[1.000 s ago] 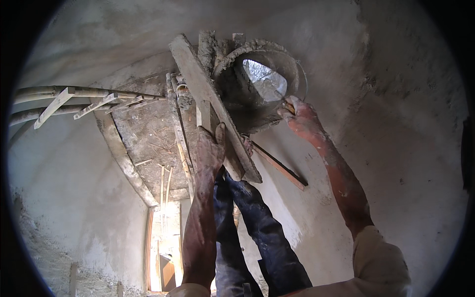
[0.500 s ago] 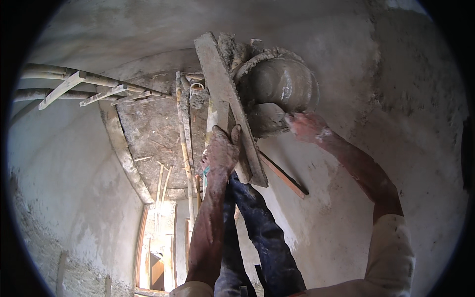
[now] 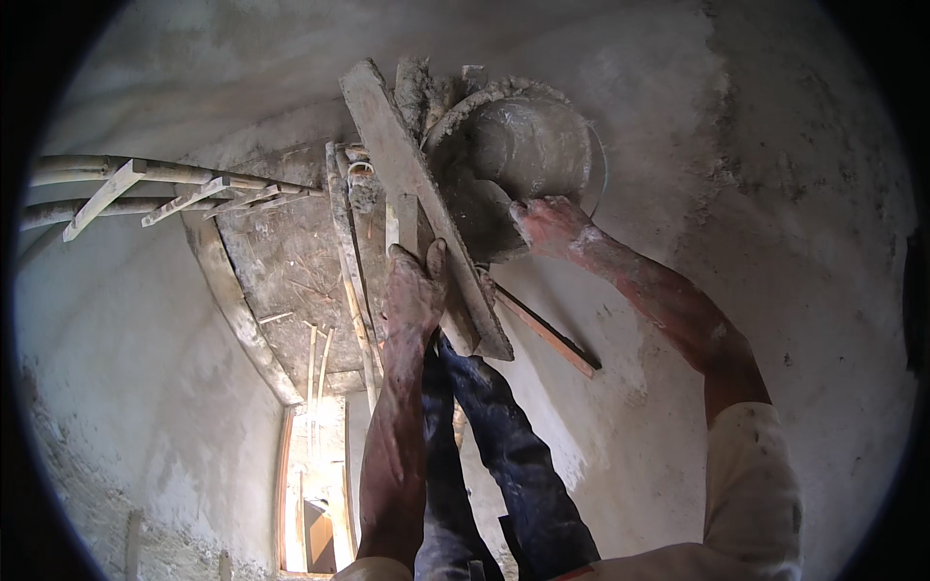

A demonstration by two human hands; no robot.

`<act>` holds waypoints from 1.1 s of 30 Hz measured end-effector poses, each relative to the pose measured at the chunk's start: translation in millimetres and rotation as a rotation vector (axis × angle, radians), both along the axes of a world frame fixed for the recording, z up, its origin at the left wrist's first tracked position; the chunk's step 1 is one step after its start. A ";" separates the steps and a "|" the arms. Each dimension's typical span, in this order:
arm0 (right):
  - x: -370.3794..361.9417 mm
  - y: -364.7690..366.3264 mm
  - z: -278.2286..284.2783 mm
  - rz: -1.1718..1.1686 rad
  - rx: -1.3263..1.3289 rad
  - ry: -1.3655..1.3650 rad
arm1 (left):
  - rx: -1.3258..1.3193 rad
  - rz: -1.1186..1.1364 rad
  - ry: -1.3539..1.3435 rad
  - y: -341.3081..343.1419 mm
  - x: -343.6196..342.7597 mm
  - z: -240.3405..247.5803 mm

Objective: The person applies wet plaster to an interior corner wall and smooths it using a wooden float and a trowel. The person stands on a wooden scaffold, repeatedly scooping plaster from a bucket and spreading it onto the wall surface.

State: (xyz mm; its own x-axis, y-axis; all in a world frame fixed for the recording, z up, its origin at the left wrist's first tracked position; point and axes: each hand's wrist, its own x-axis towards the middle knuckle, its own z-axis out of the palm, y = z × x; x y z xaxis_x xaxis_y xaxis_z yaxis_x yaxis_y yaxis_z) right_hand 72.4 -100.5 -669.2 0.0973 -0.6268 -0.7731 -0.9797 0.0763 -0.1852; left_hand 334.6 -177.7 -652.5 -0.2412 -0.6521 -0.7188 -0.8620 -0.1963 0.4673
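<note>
My left hand (image 3: 417,290) is wrapped round the handle of a long, mortar-caked wooden plastering float (image 3: 418,184), whose board slants up and away to the left. My right hand (image 3: 554,228) is closed at the near edge of a round basin (image 3: 591,155) of wet grey mortar. It grips a trowel (image 3: 496,205); the handle is hidden in my fingers, and the grey, mortar-covered blade is hard to tell from the mortar around it. The float's board lies just left of the basin and covers part of its rim.
Bamboo poles with wooden crosspieces (image 3: 102,198) run along the left. Upright poles (image 3: 354,281) stand beyond my left hand, near a small mortar-crusted pail (image 3: 362,189). A wooden strip (image 3: 547,334) juts out below the basin. A bright doorway (image 3: 315,484) opens lower left, beside a plastered wall (image 3: 174,387).
My right hand and the trowel have moved left, with the blade further into the basin's mortar near the float. My left hand still holds the float. The whole view has shifted slightly.
</note>
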 end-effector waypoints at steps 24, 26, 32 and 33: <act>-66.9 0.5 60.0 -0.346 -0.091 0.072 | -0.075 0.084 0.174 10.4 -5.1 -13.1; -59.6 0.3 46.1 -0.493 -0.047 0.145 | -0.083 0.086 0.204 8.8 -6.7 -9.4; 19.0 -1.4 5.7 -0.185 0.011 -0.075 | -0.054 -0.001 0.066 7.3 0.0 -8.1; -4.1 28.1 -9.2 -0.081 -0.253 -0.130 | -0.028 -0.033 0.052 7.2 -12.3 -5.4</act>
State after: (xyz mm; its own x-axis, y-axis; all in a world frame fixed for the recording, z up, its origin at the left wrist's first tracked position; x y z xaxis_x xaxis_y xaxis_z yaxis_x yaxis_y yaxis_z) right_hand 68.3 -72.4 -678.4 0.1268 -0.8080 -0.5753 -0.9393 0.0886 -0.3314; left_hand 322.3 -170.5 -657.9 -0.2993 -0.6631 -0.6861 -0.8424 -0.1541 0.5163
